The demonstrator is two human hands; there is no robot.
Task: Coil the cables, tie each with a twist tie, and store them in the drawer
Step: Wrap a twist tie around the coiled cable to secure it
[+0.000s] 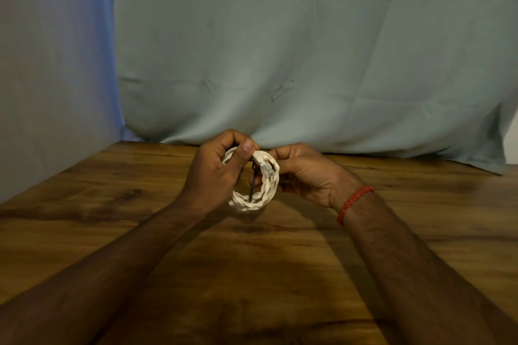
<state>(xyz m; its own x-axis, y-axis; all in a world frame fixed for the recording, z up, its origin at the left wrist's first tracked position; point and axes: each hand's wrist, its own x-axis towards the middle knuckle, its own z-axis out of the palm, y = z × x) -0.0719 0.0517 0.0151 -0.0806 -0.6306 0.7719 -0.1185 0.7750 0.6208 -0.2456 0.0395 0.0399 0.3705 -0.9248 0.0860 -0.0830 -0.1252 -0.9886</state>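
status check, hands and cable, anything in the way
Report: left hand grips white cable coil at top, right hand holds its right side. Dark twist tie hangs across coil. Nothing in the way.

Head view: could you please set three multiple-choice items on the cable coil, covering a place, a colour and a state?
1. Where is the cable coil? A. lying on the table B. held between both hands C. inside a drawer
2. What colour is the wrist thread? A. red B. green C. black
3. The left hand is: A. flat on the table B. gripping the cable coil C. hanging idle
Answers: B, the right hand clasps it too; A, it shows red; B, its fingers curl round it.
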